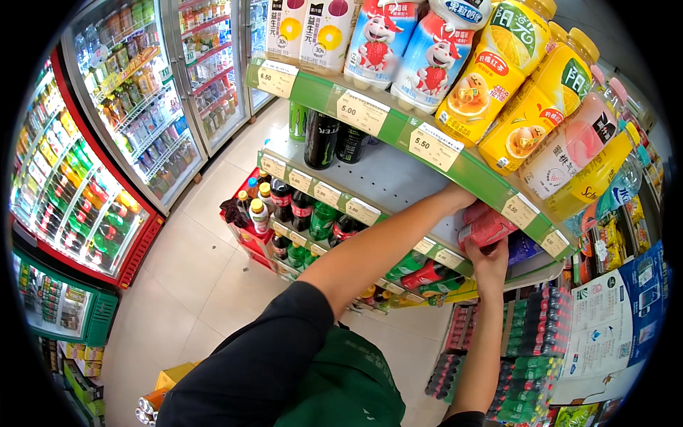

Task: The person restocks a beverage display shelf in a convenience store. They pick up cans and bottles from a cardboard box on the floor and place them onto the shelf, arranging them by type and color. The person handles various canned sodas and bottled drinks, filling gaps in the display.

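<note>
Person in dark sleeves and green apron (338, 381) stands at drink rack; right hand (489, 267) up at middle shelf's right end, fingers curled round red can (486, 229) — can sits just under upper shelf's green price rail (398, 127), whether touching shelf cannot tell; left hand (461, 198) reaches in beneath same rail, beside can; its fingers hidden — spread or pinching, cannot tell; purple packs (524, 248) right of can; black cans (323, 146) well apart at shelf's left; yellow bottles (491, 75) above.
</note>
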Motion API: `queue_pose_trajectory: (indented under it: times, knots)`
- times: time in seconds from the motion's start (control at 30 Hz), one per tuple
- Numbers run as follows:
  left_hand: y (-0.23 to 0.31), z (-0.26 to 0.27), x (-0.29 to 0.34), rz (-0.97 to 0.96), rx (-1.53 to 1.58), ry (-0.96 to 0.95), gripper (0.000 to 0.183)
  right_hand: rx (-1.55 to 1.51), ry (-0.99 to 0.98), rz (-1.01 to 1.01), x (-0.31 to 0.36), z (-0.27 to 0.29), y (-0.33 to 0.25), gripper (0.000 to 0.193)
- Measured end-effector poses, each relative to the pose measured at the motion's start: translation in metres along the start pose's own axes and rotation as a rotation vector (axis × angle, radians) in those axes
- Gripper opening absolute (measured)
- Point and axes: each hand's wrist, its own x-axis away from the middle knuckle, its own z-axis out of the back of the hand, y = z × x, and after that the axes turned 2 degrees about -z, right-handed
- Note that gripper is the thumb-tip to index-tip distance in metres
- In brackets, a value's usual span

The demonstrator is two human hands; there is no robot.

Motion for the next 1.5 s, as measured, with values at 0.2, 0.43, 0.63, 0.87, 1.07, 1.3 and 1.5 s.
queue_pose_trajectory:
  times: [0.2,0.43,0.63,0.87,1.07,1.3,1.5]
  knots:
    - [0.023,0.054,0.089,-0.276,-0.518,0.397,0.039,-0.028,0.007,0.022,-0.014,-0.027,0.000,0.061]
    - [0.051,0.122,0.157,-0.467,-0.838,0.955,0.050,0.015,0.011,0.012,-0.039,-0.044,-0.002,0.056]
    - [0.055,0.141,0.190,-0.554,-1.022,1.033,0.063,0.020,-0.026,-0.019,-0.064,-0.071,-0.003,0.028]
    - [0.065,0.191,0.184,-0.438,-0.897,0.917,0.082,0.168,-0.117,0.084,-0.118,-0.104,0.030,0.037]
    - [0.072,0.208,0.171,-0.314,-0.763,0.713,0.068,0.339,0.004,0.205,-0.133,-0.101,0.057,0.041]
    - [0.057,0.239,0.183,-0.349,-0.714,0.658,0.066,0.363,0.124,0.421,-0.058,-0.206,-0.060,0.034]
    - [0.070,0.235,0.184,-0.331,-0.751,0.564,0.077,0.802,-0.021,0.475,-0.145,-0.230,-0.023,0.035]
